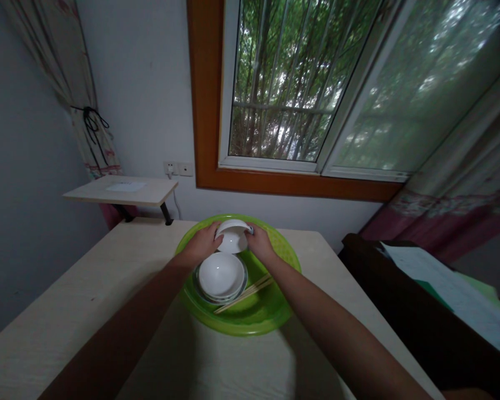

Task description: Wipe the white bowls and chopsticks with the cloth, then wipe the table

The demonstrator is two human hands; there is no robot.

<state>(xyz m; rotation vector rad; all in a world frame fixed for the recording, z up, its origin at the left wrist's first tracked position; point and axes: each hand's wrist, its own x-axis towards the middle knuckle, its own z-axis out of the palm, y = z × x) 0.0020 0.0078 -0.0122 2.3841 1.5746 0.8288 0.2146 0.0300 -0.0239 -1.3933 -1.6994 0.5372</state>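
Over the far side of a round green plastic basin [250, 329], a white bowl [233, 240] is tilted so that its inside faces me. My left hand [204, 243] grips its left edge, fingers behind and thumb in front. On the opposite edge, my right hand [258, 242] is closed in the same way. Just below, inside the basin, another white bowl [221, 274] rests upright on a stack of dishes [238, 292]. A pair of pale chopsticks [245, 294] lies slantwise to the right of the stack. Whether the held bowl touches the basin is hidden.
The basin stands on a light wooden table [108, 294], near its far edge. A small raised shelf [120, 190] with a sheet of paper is at the left. Beyond are a wall socket [170, 168] and a barred window [287, 83]. Papers [433, 278] lie on dark furniture at the right.
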